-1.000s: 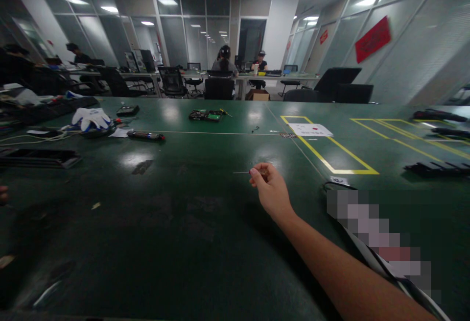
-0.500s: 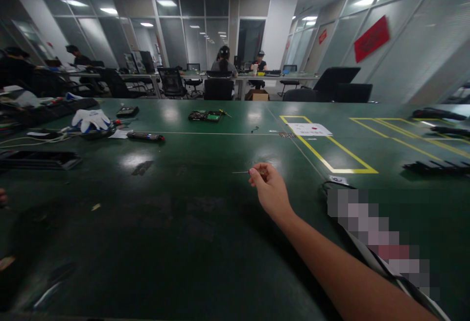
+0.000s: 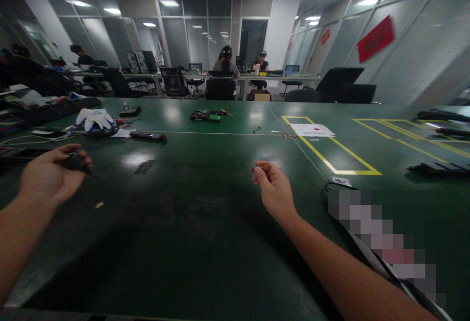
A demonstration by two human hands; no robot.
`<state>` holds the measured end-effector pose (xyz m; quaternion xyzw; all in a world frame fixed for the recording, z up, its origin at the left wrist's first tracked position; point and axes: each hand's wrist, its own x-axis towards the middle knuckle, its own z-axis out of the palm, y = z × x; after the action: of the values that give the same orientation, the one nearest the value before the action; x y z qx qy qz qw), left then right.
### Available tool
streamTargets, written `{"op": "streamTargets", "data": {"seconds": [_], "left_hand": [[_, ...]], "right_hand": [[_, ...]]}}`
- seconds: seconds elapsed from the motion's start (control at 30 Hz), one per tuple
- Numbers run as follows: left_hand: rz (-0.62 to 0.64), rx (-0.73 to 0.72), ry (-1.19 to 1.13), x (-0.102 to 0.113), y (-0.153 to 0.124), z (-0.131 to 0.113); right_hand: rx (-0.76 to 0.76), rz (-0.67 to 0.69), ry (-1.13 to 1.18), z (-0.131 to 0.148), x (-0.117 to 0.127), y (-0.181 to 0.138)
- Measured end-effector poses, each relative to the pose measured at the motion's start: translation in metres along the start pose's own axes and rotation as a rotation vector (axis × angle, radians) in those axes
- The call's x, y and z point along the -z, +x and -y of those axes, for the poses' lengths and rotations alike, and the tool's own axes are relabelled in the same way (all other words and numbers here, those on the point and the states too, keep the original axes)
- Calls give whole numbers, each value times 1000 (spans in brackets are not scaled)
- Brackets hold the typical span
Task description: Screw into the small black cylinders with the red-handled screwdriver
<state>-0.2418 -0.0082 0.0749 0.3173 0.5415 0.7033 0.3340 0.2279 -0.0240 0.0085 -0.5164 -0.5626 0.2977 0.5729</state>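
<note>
My right hand (image 3: pixel 277 186) is closed on a small screwdriver (image 3: pixel 245 173), its thin metal shaft pointing left and a reddish handle partly hidden in the fingers. On the left side, my left hand (image 3: pixel 51 176) has its fingers curled around a dark object (image 3: pixel 76 161) with a narrow, pointed end toward the right. Blur keeps its kind unclear. Both hands are held above the green table (image 3: pixel 176 262), well apart from each other.
White work gloves (image 3: pixel 94 120) lie among cables at the left. A dark cylindrical tool (image 3: pixel 148 136) and a green circuit board (image 3: pixel 211 115) are farther back. Yellow tape (image 3: pixel 354 170) outlines an area around a paper sheet (image 3: pixel 312 130). A pixelated object lies at right.
My left hand has come in from the left edge with the dark object in its fingers. My right hand stays nearly in place; the screwdriver's tip now dips slightly lower.
</note>
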Motion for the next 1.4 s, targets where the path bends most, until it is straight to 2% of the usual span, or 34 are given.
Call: {"op": "streamTargets", "data": {"seconds": [0.13, 0.27, 0.4, 0.5, 0.63, 0.8, 0.97, 1.1, 1.17, 1.33, 1.4], "left_hand": [[218, 133, -181, -70, -45, 11], [475, 197, -128, -129, -93, 34], [642, 278, -49, -170, -134, 60], [787, 307, -44, -190, -155, 75], [897, 256, -18, -200, -170, 88], [1005, 206, 16, -197, -175, 104], [1110, 182, 63, -194, -178, 117], [1134, 183, 48, -194, -180, 117], [1134, 188, 48, -194, -179, 117], [1121, 165, 57, -193, -176, 118], [1097, 136, 70, -192, -176, 119]], "right_hand": [[11, -7, -96, 9, 3, -3], [48, -15, -182, 17, 6, -7], [73, -28, -207, 21, 6, -9], [87, -49, -197, 22, 6, -9], [114, -76, -170, 24, 7, -9], [111, -75, -100, 24, 8, -10], [-49, -58, 294, 25, 4, -7], [-205, -67, 568, 23, 3, -2], [-198, -76, 576, 21, 3, 0], [-22, -92, 357, 16, 3, -4], [-5, -101, 361, 16, 2, -6]]}}
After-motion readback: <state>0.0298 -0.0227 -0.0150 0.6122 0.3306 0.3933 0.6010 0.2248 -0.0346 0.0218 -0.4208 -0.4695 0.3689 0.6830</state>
